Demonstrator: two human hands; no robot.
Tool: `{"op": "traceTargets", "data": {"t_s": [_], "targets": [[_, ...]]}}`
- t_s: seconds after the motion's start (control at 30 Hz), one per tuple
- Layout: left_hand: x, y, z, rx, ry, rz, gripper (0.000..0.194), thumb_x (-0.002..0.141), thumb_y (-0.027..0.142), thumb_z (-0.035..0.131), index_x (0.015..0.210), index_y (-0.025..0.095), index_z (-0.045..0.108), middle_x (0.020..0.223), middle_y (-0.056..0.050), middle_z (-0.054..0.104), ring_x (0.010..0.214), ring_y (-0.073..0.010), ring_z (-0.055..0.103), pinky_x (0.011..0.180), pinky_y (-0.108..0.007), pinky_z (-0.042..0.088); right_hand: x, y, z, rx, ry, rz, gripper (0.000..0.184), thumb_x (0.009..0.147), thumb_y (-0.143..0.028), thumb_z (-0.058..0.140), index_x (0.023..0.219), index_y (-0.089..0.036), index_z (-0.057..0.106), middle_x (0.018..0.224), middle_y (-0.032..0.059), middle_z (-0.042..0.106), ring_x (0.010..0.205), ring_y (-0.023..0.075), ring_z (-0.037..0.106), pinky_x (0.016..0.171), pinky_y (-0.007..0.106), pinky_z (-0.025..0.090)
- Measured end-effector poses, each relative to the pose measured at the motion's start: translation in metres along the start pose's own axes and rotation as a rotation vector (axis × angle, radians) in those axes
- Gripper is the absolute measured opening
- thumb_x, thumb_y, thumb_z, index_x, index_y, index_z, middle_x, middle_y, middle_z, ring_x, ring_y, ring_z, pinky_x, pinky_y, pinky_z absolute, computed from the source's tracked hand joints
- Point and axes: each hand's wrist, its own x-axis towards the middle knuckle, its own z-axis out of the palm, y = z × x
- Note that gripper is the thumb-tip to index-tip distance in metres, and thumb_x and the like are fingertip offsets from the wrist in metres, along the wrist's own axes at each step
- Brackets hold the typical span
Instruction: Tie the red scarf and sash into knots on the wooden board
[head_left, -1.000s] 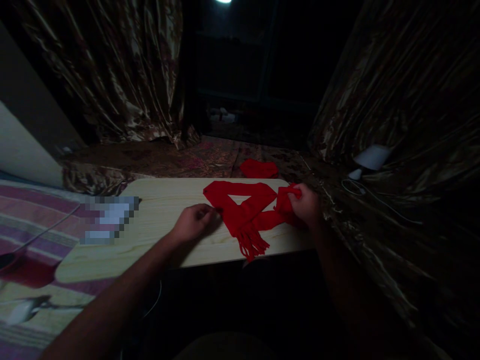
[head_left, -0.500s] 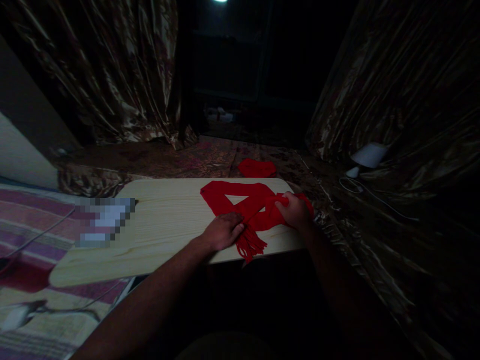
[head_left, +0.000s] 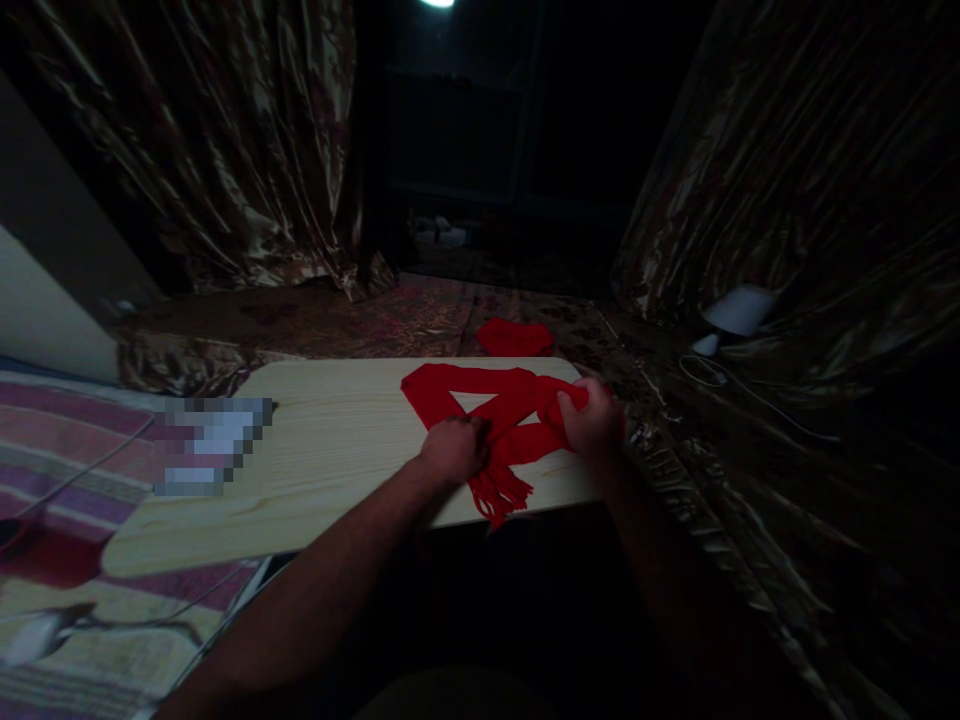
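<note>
Red fringed scarf point(head_left: 484, 380), looped on the wooden surface point(head_left: 330, 430).
Left hand point(head_left: 454, 450), fingers curled at its crossing, pinching or pressing, cannot tell; beyond it, the far band runs sideways towards the right hand point(head_left: 592, 420), which grasps a bunched part.

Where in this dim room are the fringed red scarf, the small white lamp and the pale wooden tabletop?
Fringed red scarf point(head_left: 480, 379): head view, on its far band.
Small white lamp point(head_left: 742, 310): head view, on its shade.
Pale wooden tabletop point(head_left: 330, 430): head view, on its bare surface left of the scarf.
</note>
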Motion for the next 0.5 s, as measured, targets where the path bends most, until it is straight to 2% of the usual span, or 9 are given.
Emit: {"op": "traceTargets", "data": {"t_s": [0.1, 0.2, 0.33, 0.4, 0.47, 0.5], "targets": [[-0.004, 0.000, 0.000, -0.005, -0.007, -0.023, 0.038, 0.089, 0.041, 0.054, 0.118, 0.021, 0.067, 0.102, -0.017, 0.074, 0.094, -0.0320, 0.070, 0.077, -0.040, 0.051, 0.002, 0.010, -0.003, 0.013, 0.004, 0.076, 0.025, 0.085, -0.042, 0.061, 0.099, -0.022, 0.065, 0.094, 0.0104, 0.074, 0.087, 0.0275, 0.068, 0.079, 0.036, 0.052], [-0.008, 0.002, 0.003, 0.002, 0.020, 0.024, 0.039, 0.090, 0.043, 0.053, 0.120, 0.022, 0.067, 0.112, -0.016, 0.072, 0.101, -0.0309, 0.068, 0.081, -0.039, 0.052, 0.003, 0.006, -0.003, 0.081, -0.009, 0.117, 0.026, 0.083, -0.044, 0.063, 0.096, -0.022, 0.064, 0.088, 0.0093, 0.073, 0.082, 0.0267, 0.067, 0.076, 0.036, 0.052], [-0.012, 0.004, 0.007, -0.048, 0.040, 0.047, 0.038, 0.092, 0.043, 0.052, 0.117, 0.021, 0.070, 0.122, -0.017, 0.069, 0.108, -0.0319, 0.067, 0.087, -0.042, 0.053, 0.006, -0.029, 0.007, 0.238, -0.042, 0.123, 0.024, 0.085, -0.042, 0.063, 0.099, -0.022, 0.062, 0.084, 0.0061, 0.071, 0.075, 0.0229, 0.067, 0.072, 0.032, 0.052], [-0.013, 0.004, 0.008, -0.166, 0.063, 0.036, 0.038, 0.093, 0.047, 0.051, 0.110, 0.021, 0.073, 0.120, -0.017, 0.070, 0.116, -0.0328, 0.064, 0.094, -0.043, 0.052, 0.009, -0.052, 0.018, 0.297, -0.024, 0.062, 0.018, 0.087, -0.036, 0.062, 0.099, -0.022, 0.061, 0.091, 0.0065, 0.072, 0.082, 0.0220, 0.068, 0.078, 0.032, 0.052], [-0.017, 0.001, 0.011, -0.336, 0.184, -0.047, 0.037, 0.094, 0.047, 0.050, 0.107, 0.021, 0.074, 0.120, -0.016, 0.070, 0.125, -0.0325, 0.059, 0.105, -0.045, 0.047, 0.008, -0.072, 0.034, 0.304, -0.056, -0.016, 0.013, 0.088, -0.028, 0.062, 0.099, -0.021, 0.062, 0.100, 0.0080, 0.073, 0.094, 0.0217, 0.067, 0.087, 0.031, 0.050], [-0.020, -0.003, 0.013, -0.432, 0.260, -0.115, 0.036, 0.094, 0.045, 0.051, 0.110, 0.021, 0.073, 0.121, -0.016, 0.069, 0.128, -0.0322, 0.057, 0.109, -0.046, 0.044, 0.007, -0.079, 0.043, 0.287, -0.119, -0.040, 0.012, 0.088, -0.024, 0.061, 0.099, -0.021, 0.062, 0.102, 0.0081, 0.073, 0.096, 0.0213, 0.067, 0.089, 0.031, 0.050]]}}
